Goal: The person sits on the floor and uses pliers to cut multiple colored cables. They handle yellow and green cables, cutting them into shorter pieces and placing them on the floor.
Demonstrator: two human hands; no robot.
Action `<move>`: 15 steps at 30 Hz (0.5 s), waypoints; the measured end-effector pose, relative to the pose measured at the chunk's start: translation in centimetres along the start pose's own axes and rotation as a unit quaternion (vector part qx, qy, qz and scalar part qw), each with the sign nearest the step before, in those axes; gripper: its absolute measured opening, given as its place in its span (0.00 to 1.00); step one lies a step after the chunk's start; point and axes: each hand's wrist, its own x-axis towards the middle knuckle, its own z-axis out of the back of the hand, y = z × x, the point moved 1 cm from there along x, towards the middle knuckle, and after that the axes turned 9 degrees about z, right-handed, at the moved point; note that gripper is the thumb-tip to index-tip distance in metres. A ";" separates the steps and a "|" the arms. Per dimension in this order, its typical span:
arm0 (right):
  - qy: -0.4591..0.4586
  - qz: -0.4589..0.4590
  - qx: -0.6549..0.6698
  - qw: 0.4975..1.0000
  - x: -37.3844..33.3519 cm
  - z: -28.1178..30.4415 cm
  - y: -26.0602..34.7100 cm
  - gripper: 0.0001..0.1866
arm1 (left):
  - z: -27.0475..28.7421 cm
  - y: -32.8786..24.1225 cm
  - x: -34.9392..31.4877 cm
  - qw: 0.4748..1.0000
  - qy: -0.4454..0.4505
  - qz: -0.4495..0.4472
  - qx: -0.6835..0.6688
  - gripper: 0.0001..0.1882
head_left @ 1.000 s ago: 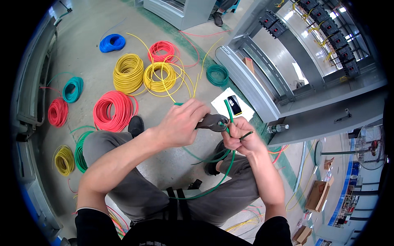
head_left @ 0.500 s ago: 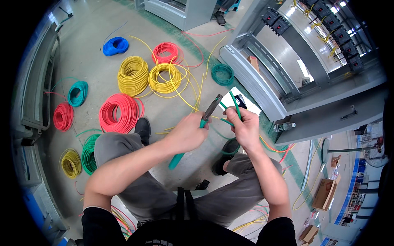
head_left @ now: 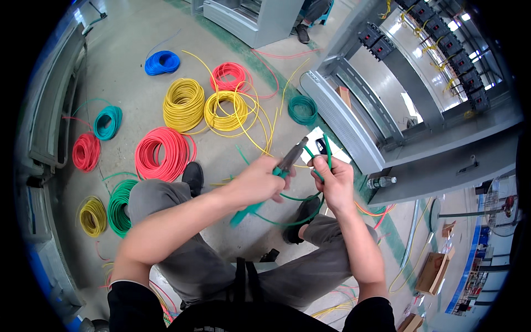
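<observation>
My left hand (head_left: 259, 178) is closed round the green handles of a pair of pliers (head_left: 291, 156). The plier jaws point up and to the right, beside the short end of a green wire. Whether they grip that end I cannot tell. Between thumb and fingers, my right hand (head_left: 335, 180) pinches the green wire (head_left: 328, 145), which bends upward over the fingers. The rest of the wire hangs in a loose curve below both hands. Under the hands lies a white sheet (head_left: 341, 155) with a dark object on it, partly hidden.
Yellow coils (head_left: 183, 105), a large red coil (head_left: 161, 154), a blue coil (head_left: 162, 62) and green coils (head_left: 302, 110) lie on the floor. A grey metal cabinet frame (head_left: 345, 122) stands at right, near a plastic bottle (head_left: 381, 182). Cardboard boxes (head_left: 434, 272) sit farther right.
The pliers have shifted slightly right and down, blurred by motion. The green wire now shows as a wider hanging loop below my hands. The whole view has shifted slightly.
</observation>
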 end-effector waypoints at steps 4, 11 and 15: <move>0.032 0.011 -0.006 0.999 0.3 0.4 -0.7 0.17 | 0.1 0.8 -0.3 0.979 0.095 0.029 -0.176 0.23; 0.168 -0.085 0.141 0.972 -0.8 2.2 1.3 0.18 | 0.5 1.1 0.3 0.806 -0.221 -0.381 0.395 0.25; 0.234 -0.105 0.283 0.924 -1.4 2.0 1.6 0.20 | 0.3 0.1 0.9 0.764 -0.212 -0.448 0.414 0.25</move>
